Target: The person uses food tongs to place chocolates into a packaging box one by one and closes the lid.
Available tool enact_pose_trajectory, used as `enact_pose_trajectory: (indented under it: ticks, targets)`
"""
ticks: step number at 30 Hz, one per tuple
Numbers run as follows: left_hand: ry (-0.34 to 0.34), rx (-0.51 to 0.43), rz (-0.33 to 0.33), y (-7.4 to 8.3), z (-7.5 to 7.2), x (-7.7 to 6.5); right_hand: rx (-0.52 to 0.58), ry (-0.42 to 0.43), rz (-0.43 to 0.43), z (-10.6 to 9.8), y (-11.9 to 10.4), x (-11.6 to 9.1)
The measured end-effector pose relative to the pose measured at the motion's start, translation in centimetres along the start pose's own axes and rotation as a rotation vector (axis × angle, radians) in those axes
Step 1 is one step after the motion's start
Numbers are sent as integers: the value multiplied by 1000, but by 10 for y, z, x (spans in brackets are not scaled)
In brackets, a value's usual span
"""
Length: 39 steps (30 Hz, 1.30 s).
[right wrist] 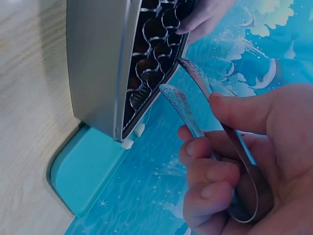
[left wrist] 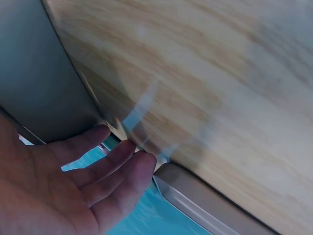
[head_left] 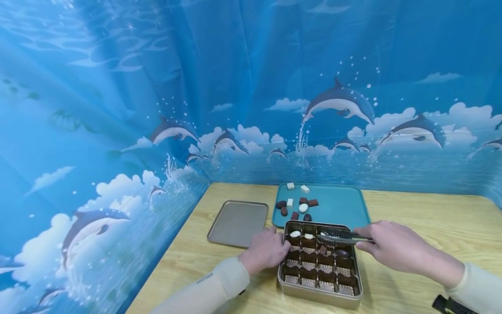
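A: Your right hand [head_left: 396, 244] grips the tongs [head_left: 339, 239], with your thumb on one arm and your fingers on the other. They reach over the back of the box [head_left: 321, 295]. The right wrist view shows the tips apart, and I see no sweet between them.

B: Your left hand [head_left: 268, 248] holds the left rim of the box, with one tip over the edge and loose, bent fingers outside. I can't tell how tight that is. That rim looks hard and strong, so it's a good place to hold.

A: Your tongs look light and springy. Keep hold of the middle of the arms and squeeze softly. The bumpy tips should help, but the shiny metal may slip.

B: Now the sweets. Some, like this white egg [head_left: 303, 208], lie on the blue tray [head_left: 343, 203] behind the box. A few more sit in the box's cups, like this brown block [head_left: 323, 250].

A: They all look small and light. Eggs may roll or pop out, so pinch them round the fat middle. Blocks should be easier: take two flat sides.

B: Don't squeeze hard, or you might crack one. The cups look thin and bendy, so don't push on their walls.
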<state>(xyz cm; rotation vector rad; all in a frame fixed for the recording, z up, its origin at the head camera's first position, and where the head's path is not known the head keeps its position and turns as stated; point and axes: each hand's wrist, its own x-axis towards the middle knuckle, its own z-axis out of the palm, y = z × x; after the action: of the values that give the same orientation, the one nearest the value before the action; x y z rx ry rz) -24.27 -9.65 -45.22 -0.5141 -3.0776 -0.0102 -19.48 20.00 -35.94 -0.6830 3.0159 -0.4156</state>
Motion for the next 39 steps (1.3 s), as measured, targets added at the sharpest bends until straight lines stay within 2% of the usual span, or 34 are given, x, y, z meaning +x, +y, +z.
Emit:
enact_pose_trajectory:
  ticks: [6,11,19,24,30,39]
  targets:
    - [-6,19,26,0,-1,-4,-24,62,-13,-1,6,11]
    - [11,34,44,-1,0,-5,-47,110,-8,5,15,30]
    - [33,34,37,0,0,-9,-19,53,6,28,26,69]
    - [56,61,53,0,1,-9,10,7,22,41,25,85]
    - [51,65,59,1,1,-10,24,-7,15,49,22,94]
    - [56,47,42,0,1,-9,0,4,19,48,22,97]
